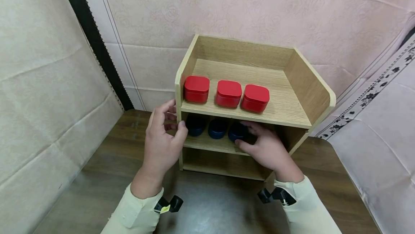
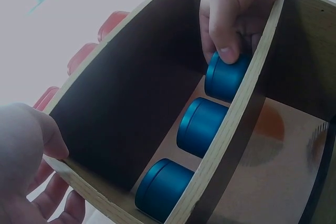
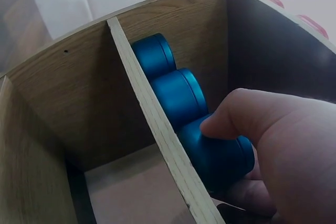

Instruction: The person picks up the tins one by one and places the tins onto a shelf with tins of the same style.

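Note:
On the middle level of a wooden shelf (image 1: 246, 117) stand three round blue tins in a row. My right hand (image 1: 267, 147) reaches in from the right and grips the rightmost blue tin (image 3: 218, 153), thumb on its near side and fingers behind. Beside it are the middle blue tin (image 3: 180, 97) and the leftmost blue tin (image 2: 164, 190), close to the left side panel. My left hand (image 1: 163, 135) holds that panel's front edge, its thumb (image 2: 52, 135) at the edge and its fingers along the outer face.
Three red square-shaped lidded boxes, the left box (image 1: 196, 89), middle box (image 1: 228, 93) and right box (image 1: 255, 98), line the top level's front. Below is a bottom compartment (image 1: 227, 162). The shelf stands on a dark wooden table (image 1: 107, 169), with patterned cloth (image 1: 152, 14) behind.

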{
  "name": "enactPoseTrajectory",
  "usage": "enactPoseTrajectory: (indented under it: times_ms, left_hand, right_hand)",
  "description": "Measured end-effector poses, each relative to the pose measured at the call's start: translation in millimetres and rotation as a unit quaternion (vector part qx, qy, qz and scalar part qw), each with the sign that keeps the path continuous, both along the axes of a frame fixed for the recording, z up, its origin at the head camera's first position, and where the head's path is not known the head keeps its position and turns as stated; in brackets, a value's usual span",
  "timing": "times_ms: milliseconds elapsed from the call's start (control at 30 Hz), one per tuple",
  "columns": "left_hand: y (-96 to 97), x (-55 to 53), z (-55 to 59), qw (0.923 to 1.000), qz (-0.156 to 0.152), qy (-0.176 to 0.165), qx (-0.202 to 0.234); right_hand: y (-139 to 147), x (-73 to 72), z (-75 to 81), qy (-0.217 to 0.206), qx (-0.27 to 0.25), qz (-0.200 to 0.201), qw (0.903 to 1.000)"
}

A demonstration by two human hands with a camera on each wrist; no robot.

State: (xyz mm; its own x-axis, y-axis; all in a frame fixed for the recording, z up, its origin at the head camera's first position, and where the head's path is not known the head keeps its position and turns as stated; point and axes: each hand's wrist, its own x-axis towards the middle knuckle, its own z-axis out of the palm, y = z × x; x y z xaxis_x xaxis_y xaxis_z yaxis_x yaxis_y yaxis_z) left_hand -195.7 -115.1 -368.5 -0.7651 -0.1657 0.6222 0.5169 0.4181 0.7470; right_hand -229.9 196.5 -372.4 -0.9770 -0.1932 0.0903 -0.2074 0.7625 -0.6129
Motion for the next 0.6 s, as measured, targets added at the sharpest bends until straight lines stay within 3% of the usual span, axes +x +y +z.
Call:
enactPoseTrajectory:
  times_ms: [600]
  left_hand:
    - [0.6, -0.2, -2.1, 1.0, -0.004, -0.006, 0.001]
  right_hand:
    - [0.5, 0.7, -6.6, 0.038, 0.033, 0.013, 0.9987]
